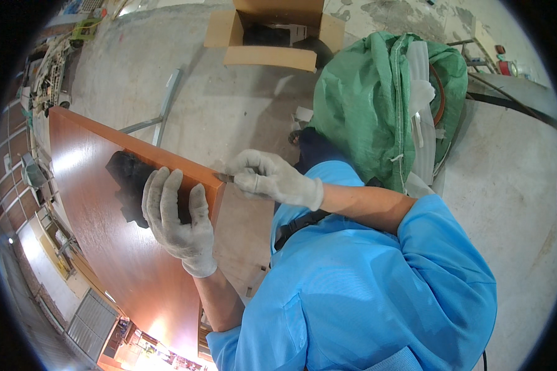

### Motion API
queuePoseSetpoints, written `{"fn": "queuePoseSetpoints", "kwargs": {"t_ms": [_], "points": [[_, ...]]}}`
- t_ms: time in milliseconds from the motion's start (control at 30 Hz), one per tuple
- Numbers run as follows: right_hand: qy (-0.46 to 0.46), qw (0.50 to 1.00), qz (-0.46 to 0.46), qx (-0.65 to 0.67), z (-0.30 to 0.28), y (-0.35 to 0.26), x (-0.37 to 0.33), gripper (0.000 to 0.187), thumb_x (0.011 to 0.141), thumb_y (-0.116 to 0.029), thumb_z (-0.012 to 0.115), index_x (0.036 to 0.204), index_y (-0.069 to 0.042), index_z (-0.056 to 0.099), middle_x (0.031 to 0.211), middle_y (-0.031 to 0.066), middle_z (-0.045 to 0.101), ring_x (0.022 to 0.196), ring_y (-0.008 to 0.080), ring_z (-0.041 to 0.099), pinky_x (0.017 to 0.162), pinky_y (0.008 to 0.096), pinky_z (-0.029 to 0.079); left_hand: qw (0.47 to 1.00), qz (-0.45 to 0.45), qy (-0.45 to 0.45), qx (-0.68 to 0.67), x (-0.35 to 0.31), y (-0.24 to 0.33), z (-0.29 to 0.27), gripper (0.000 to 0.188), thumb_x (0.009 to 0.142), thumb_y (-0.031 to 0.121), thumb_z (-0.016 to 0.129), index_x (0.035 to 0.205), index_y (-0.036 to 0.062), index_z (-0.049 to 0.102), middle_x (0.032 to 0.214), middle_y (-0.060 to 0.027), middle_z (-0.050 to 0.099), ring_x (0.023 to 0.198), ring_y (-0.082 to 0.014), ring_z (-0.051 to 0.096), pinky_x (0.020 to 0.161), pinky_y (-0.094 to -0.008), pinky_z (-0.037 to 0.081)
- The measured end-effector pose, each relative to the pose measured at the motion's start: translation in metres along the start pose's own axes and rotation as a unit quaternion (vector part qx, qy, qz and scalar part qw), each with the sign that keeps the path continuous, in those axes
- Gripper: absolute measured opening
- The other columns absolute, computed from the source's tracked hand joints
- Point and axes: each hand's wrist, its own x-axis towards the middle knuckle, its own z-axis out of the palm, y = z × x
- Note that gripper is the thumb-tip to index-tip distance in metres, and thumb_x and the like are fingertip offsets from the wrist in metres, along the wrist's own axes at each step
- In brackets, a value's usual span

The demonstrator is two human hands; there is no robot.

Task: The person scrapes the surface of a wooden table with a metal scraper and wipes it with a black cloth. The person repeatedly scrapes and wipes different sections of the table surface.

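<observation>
Small metal piece (225,177) pinched by fingers of right hand (269,179) at reddish-brown counter (136,266) corner, near frame centre, black cloth (129,185) partly covered by left hand (179,226), fingers slightly spread, left of centre

The brown board (136,266) juts into the gap between the hands (179,226) (269,176).

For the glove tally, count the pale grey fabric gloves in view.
2 pale grey fabric gloves: one on the left hand, against the crumpled black material on the reddish-brown wooden panel; one on the right hand, beside that panel's corner. Others may be hidden.
</observation>
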Motion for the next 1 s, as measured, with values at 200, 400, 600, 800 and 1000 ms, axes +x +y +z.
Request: {"fn": "queuePoseSetpoints", "kwargs": {"t_ms": [200, 400, 600, 800, 1000], "points": [[0.021, 0.998, 0.05, -0.005, -0.003, -0.025, 0.008, 0.036, 0.105, -0.032, 0.064, 0.128, -0.005, 0.058, 0.086, -0.0032, 0.054, 0.066, 0.0038, 0.046, 0.056, 0.0208, 0.036, 1.0, -0.003, 0.002, -0.01, 0.002, 0.002, 0.0, 0.035, 0.086, 0.02, 0.082, 0.117, 0.0061, 0.074, 0.123, -0.0115, 0.07, 0.12, -0.0321, 0.065, 0.104, -0.0436, 0.052], [-0.026, 0.997, 0.061, -0.046, -0.032, -0.044, 0.027, 0.035, 0.107, -0.037, 0.059, 0.125, -0.007, 0.06, 0.087, -0.0023, 0.054, 0.062, 0.0042, 0.044, 0.054, 0.0209, 0.037, 1.0, -0.006, 0.007, -0.014, 0.004, 0.004, -0.001, 0.033, 0.085, 0.019, 0.082, 0.115, 0.0045, 0.074, 0.12, -0.0131, 0.071, 0.118, -0.0333, 0.065, 0.102, -0.0437, 0.051], [-0.068, 0.979, 0.152, -0.116, -0.044, -0.031, 0.042, 0.03, 0.11, -0.04, 0.054, 0.101, -0.011, 0.061, 0.078, -0.0042, 0.049, 0.062, 0.0053, 0.04, 0.053, 0.0229, 0.035, 1.0, -0.012, 0.008, -0.014, 0.004, 0.005, 0.001, 0.032, 0.086, 0.02, 0.082, 0.113, 0.0044, 0.074, 0.119, -0.0125, 0.072, 0.117, -0.0333, 0.066, 0.102, -0.0438, 0.052], [-0.128, 0.982, 0.131, -0.04, -0.033, -0.009, 0.051, 0.032, 0.109, -0.039, 0.055, 0.09, -0.013, 0.059, 0.068, -0.0052, 0.046, 0.059, 0.007, 0.04, 0.051, 0.0258, 0.031, 1.0, -0.018, 0.002, -0.012, 0.003, 0.003, 0.001, 0.032, 0.086, 0.019, 0.082, 0.113, 0.0048, 0.074, 0.119, -0.012, 0.072, 0.117, -0.0331, 0.066, 0.101, -0.0436, 0.052], [-0.199, 0.974, 0.109, 0.022, -0.039, 0.01, 0.065, 0.035, 0.105, -0.047, 0.06, 0.091, -0.015, 0.06, 0.071, -0.006, 0.048, 0.061, 0.0049, 0.038, 0.052, 0.0233, 0.03, 1.0, -0.019, 0.007, -0.013, 0.003, 0.004, 0.002, 0.032, 0.086, 0.019, 0.082, 0.114, 0.0048, 0.074, 0.12, -0.0119, 0.072, 0.118, -0.0327, 0.066, 0.101, -0.0434, 0.052]]}}
